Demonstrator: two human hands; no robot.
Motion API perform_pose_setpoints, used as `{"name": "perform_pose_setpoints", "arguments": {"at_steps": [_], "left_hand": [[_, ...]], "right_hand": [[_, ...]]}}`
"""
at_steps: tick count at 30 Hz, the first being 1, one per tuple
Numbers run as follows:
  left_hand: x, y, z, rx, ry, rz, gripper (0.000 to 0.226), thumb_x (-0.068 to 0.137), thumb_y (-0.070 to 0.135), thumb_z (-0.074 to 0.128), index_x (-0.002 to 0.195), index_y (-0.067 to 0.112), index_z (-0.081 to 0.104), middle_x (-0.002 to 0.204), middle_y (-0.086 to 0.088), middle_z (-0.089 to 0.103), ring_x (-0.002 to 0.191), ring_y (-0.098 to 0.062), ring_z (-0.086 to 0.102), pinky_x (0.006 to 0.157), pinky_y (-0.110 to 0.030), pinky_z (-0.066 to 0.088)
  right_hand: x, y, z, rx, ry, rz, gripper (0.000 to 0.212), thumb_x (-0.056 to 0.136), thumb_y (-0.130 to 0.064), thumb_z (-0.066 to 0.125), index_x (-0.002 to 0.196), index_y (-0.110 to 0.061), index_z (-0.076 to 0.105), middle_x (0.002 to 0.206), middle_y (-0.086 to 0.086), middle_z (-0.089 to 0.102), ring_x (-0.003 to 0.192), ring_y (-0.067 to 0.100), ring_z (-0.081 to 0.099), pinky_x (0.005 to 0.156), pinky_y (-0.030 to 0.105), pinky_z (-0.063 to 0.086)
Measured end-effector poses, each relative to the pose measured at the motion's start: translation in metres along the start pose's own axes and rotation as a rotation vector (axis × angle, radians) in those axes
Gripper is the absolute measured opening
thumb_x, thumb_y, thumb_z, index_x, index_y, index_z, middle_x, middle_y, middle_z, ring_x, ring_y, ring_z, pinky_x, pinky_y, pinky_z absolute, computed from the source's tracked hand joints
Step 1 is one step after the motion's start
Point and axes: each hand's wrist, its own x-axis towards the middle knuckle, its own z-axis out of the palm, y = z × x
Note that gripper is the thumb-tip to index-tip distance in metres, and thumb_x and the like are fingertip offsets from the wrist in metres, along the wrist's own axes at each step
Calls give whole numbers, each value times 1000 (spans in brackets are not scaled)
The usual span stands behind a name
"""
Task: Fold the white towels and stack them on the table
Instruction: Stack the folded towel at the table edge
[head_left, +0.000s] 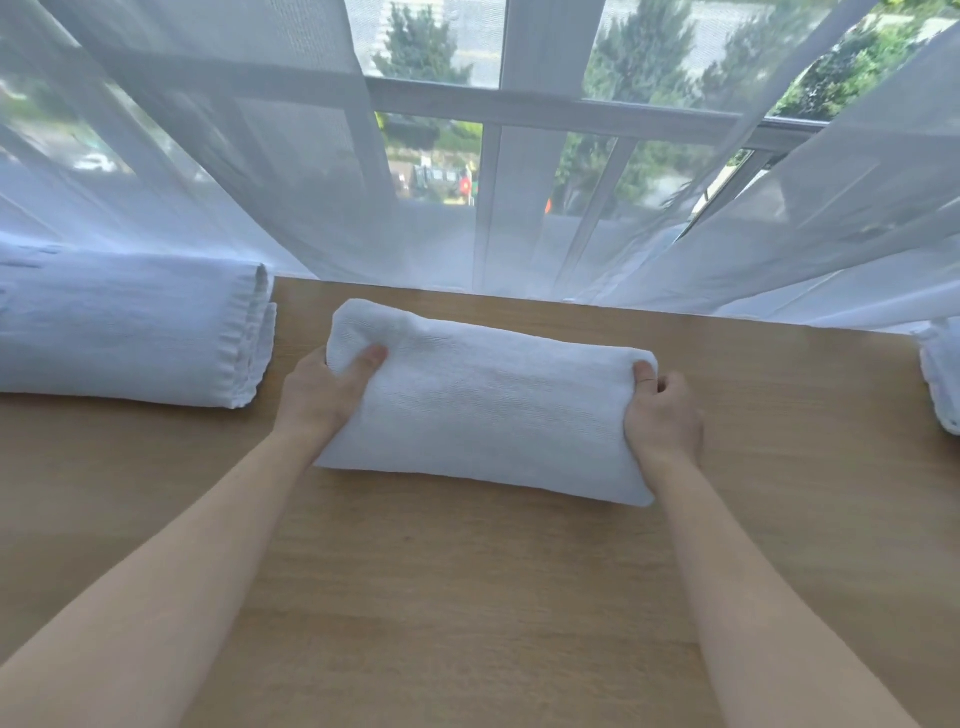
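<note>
Folded towel (483, 410) long axis left-right, both ends gripped.

Domestic or lodging room, at a window-side table.
A wooden table (467, 597) stands against a tall white-framed window (524, 156) hung with sheer white curtains (234, 171); trees and parked vehicles show far below, indicating an upper floor. Folded white towels (124, 332) lie on the table, consistent with a home or hotel room.
</note>
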Motion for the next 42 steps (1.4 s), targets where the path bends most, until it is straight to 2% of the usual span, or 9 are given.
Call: {"name": "perform_pose_setpoints", "arguments": {"at_steps": [8,12,16,20,24,28,34,38,42], "left_hand": [[-12,-4,6,80,193,54,56,83,60,68,117,19,53,105,2,62,105,-27,59,84,-37,45],[-19,8,14,437,388,504,44,94,32,55,135,19,47,140,-9,49,126,-34,46,103,-48,37],[-46,38,64,623,19,772,52,99,43,24,136,27,57,154,-4,46,143,-27,39,114,-45,26],[-47,33,71,808,-105,840,60,100,48,14,152,31,37,163,-1,31,152,-23,22,124,-44,14],[-18,16,33,866,-79,631,63,99,57,7,159,39,7,168,7,5,155,-15,-3,125,-41,-2],[-10,7,12,694,-41,352,63,97,65,21,156,47,6,166,18,0,154,-17,6,116,-47,28],[-9,-1,-3,96,24,-138,92,77,83,53,142,19,43,132,-3,59,114,-26,57,93,-39,42],[-10,0,-19,-149,-133,-402,122,43,96,61,132,13,57,119,-4,65,105,-28,63,101,-45,48],[-21,6,-25,-283,-250,-415,111,54,91,66,134,14,56,118,-4,67,104,-28,66,101,-46,49]], "right_hand": [[-7,-5,3,-201,94,-2,52,101,-61,28,115,-16,50,111,14,62,101,32,53,82,41,34],[-9,-18,-1,-341,226,-189,37,103,-39,40,131,-15,47,127,16,58,116,37,53,95,47,38],[-49,-41,29,-364,257,-759,34,99,-32,43,126,-17,57,139,12,52,132,32,44,109,50,28],[-66,-31,50,-523,-50,-807,62,98,-47,16,148,-26,46,158,2,40,149,23,28,124,44,7],[-37,-11,29,-593,-4,-674,67,96,-53,14,153,-27,38,161,1,34,151,24,21,124,46,6],[-23,2,4,-377,-87,-380,57,102,-53,26,156,-37,26,167,-7,18,153,21,15,122,46,18],[-17,6,-11,13,-206,-12,74,91,-74,43,144,-22,43,142,8,52,126,32,50,102,42,40],[-18,4,-15,150,-251,272,104,63,-94,52,128,-13,54,126,6,56,110,34,58,93,47,50],[-16,-6,-28,287,-386,348,103,56,-93,56,120,-13,61,117,6,66,100,32,66,96,49,52]]}}
